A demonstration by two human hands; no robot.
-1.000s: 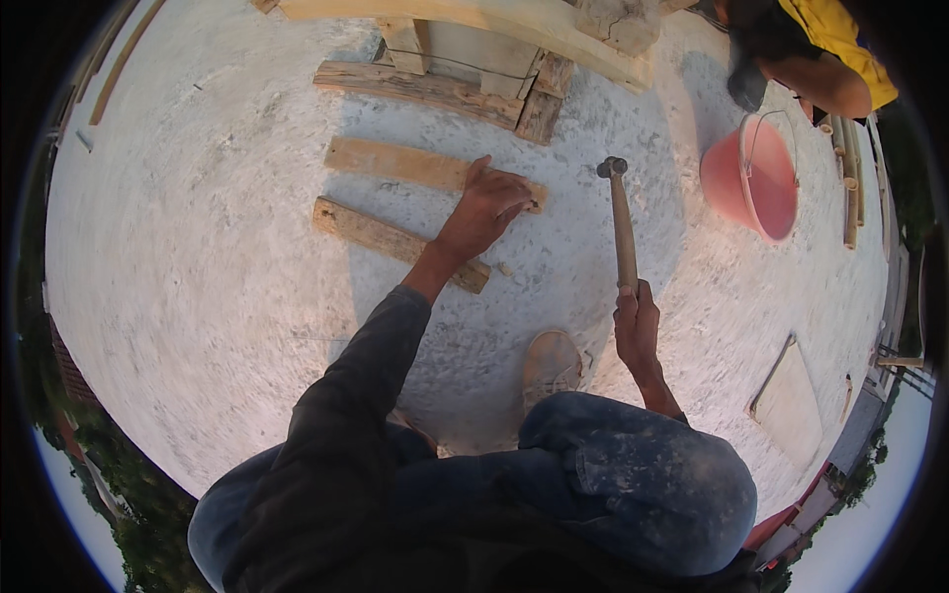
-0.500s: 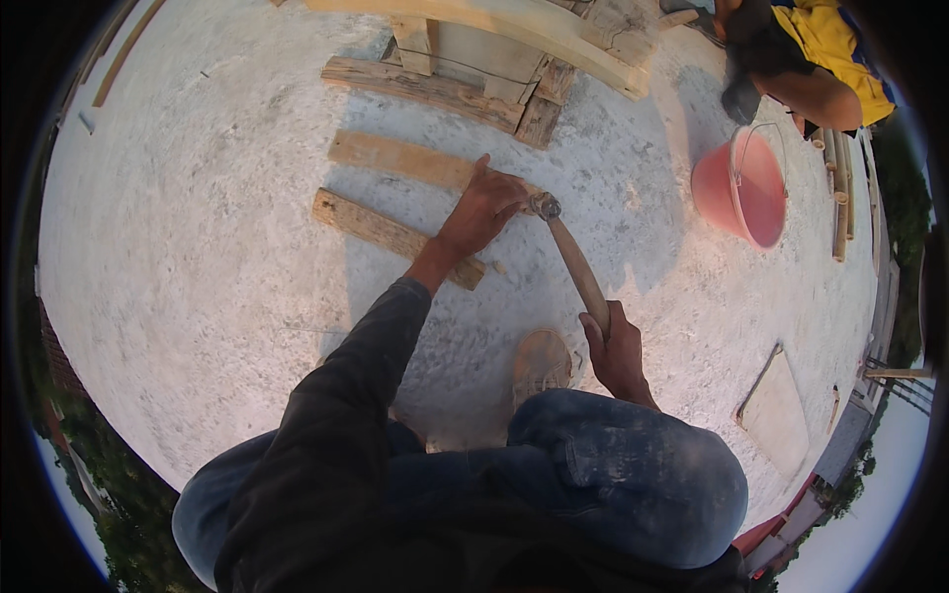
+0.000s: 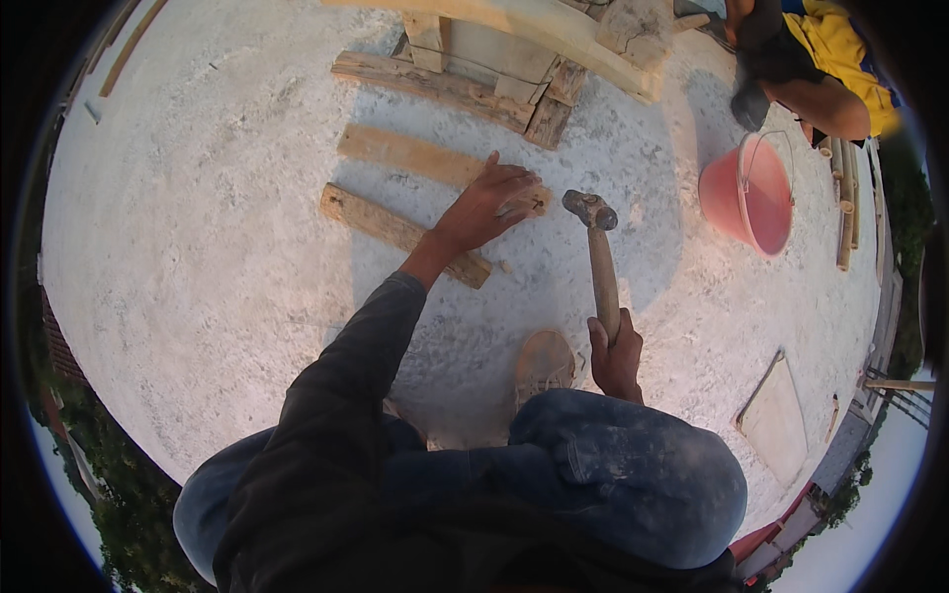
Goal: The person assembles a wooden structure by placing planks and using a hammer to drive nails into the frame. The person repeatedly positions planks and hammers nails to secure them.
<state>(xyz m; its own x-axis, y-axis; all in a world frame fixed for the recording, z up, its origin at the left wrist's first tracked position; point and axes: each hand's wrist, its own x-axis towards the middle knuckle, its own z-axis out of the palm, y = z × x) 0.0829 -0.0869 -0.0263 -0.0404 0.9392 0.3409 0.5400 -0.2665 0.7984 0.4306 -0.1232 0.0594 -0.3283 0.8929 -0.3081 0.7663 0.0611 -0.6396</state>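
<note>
My left hand [image 3: 486,206] lies on the right part of a flat wooden plank [image 3: 400,153], its fingers spread and apart. A small dark mark or nail shows at the plank's right end, too small to make out. In my right hand [image 3: 617,361], closed round the wooden handle, is a hammer [image 3: 602,247]. Its metal head is raised to the right of the plank's end, apart from it. A second, shorter plank [image 3: 381,225] lies nearer to me on the ground, partly under my left wrist in this view.
A wooden frame of boards [image 3: 435,89] stands ahead. Right of it sits a pink bucket [image 3: 727,193], near a crouching person [image 3: 825,99] in yellow and dark clothes. Poles [image 3: 845,203] lie at far right, and a pale flat panel [image 3: 774,415] lies to my right.
The hammer head has moved right and away from the plank's end, and its handle stands more upright. My left hand stays on the plank. The whole view has shifted slightly.
</note>
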